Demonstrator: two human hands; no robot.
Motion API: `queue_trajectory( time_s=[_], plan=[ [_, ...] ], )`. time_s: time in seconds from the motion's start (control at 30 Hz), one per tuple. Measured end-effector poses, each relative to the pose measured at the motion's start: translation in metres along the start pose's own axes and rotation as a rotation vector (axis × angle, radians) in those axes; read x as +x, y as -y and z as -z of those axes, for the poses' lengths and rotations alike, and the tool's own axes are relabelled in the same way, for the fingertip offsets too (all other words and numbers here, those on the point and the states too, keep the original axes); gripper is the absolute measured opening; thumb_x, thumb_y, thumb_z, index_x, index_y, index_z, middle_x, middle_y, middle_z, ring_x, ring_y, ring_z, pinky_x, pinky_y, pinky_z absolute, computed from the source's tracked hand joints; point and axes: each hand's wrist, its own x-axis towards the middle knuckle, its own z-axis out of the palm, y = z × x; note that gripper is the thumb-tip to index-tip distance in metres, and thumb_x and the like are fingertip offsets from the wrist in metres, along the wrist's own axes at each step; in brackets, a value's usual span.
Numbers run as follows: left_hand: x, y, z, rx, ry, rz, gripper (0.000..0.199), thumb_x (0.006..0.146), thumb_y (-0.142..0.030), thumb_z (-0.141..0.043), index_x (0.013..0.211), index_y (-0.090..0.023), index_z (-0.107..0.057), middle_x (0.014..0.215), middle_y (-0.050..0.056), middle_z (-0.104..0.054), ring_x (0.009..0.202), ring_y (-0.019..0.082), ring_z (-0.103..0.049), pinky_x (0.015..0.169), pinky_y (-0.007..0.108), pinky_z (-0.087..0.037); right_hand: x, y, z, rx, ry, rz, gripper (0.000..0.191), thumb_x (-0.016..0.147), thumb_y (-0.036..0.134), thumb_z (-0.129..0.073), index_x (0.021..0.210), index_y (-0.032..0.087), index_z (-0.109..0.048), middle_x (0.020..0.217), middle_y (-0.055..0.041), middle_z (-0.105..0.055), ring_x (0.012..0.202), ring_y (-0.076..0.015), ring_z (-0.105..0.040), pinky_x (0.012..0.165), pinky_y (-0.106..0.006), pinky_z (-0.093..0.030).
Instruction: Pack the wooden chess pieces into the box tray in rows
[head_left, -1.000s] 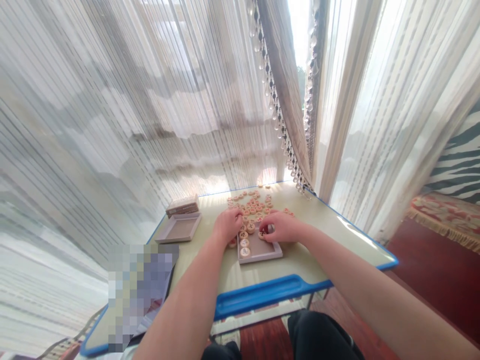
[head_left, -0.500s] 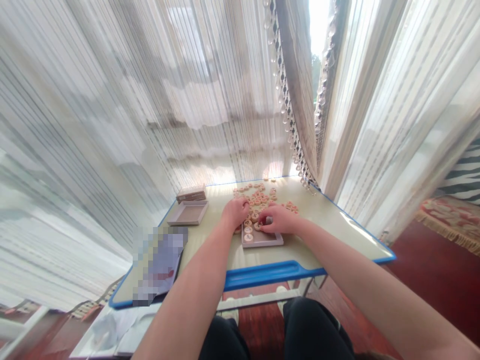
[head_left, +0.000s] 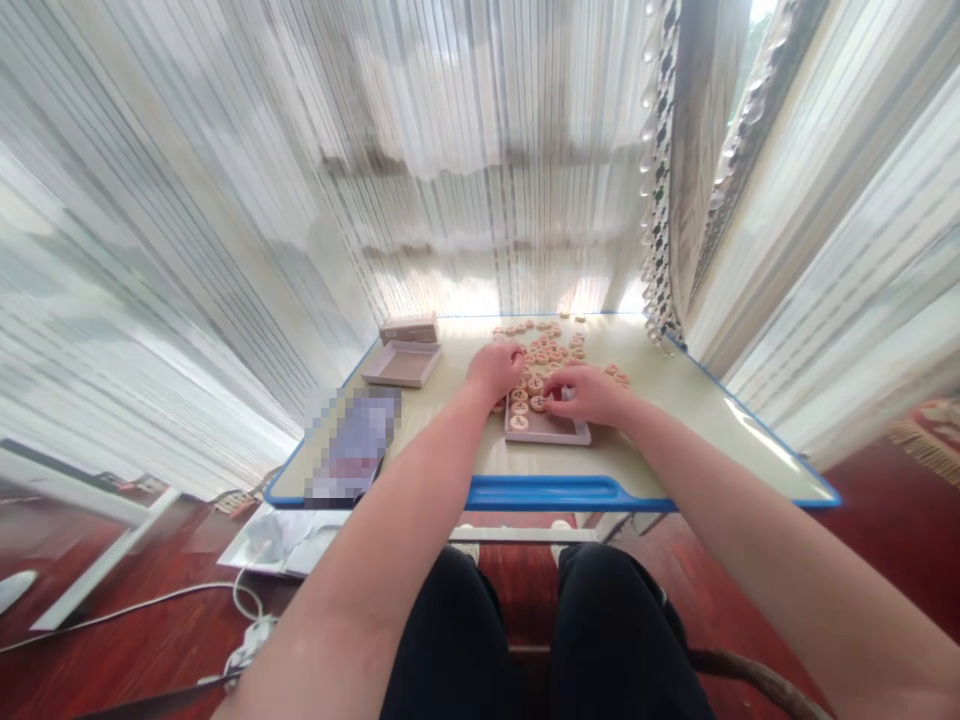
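A shallow cardboard box tray point(head_left: 555, 437) lies on the table near its front edge. Round wooden Chinese chess pieces point(head_left: 519, 422) line its left side, their dark characters facing up. My left hand point(head_left: 496, 370) is closed at the tray's far left corner, its fingers curled; what they hold, if anything, is hidden. Inside the tray, my right hand point(head_left: 589, 392) has its thumb and fingertips closed on a chess piece point(head_left: 538, 403) beside the row. Beyond both hands spreads a loose heap of more pieces point(head_left: 547, 350), several with red marks.
An open box lid point(head_left: 403, 363) lies at the back left, with a closed flat box point(head_left: 409, 328) behind it. A blurred-out dark tablet-like object point(head_left: 356, 445) is at the left edge. The table has a blue rim point(head_left: 547, 490); sheer curtains point(head_left: 450, 150) hang behind.
My view has tilted down and shifted left, so the table appears higher and further right. Both hands keep nearly the same places at the tray.
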Motion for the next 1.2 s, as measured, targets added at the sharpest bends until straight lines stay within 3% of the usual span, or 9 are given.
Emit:
queue_trajectory(
  time_s=[0.3, 1.2],
  plan=[
    [0.003, -0.005, 0.002, 0.095, 0.016, 0.025, 0.028, 0.08, -0.026, -0.037, 0.083, -0.02, -0.064, 0.084, 0.005, -0.066, 0.078, 0.017, -0.058, 0.07, 0.026, -0.042, 0.002, -0.002, -0.001, -0.059, -0.012, 0.137, 0.012, 0.068, 0.026, -0.059, 0.076, 0.023, -0.067, 0.072, 0.0004, -0.064, 0.08, -0.018, -0.051, 0.079, -0.03, -0.038],
    [-0.002, -0.007, 0.012, 0.113, -0.002, -0.029, 0.027, 0.08, -0.024, -0.036, 0.078, -0.02, -0.063, 0.08, 0.004, -0.065, 0.074, 0.016, -0.057, 0.066, 0.025, -0.04, 0.007, 0.0, -0.006, -0.021, -0.01, 0.103, 0.009, 0.071, 0.026, -0.058, 0.074, 0.022, -0.065, 0.066, -0.0006, -0.061, 0.076, -0.0172, -0.05, 0.07, -0.028, -0.037]
  ],
)
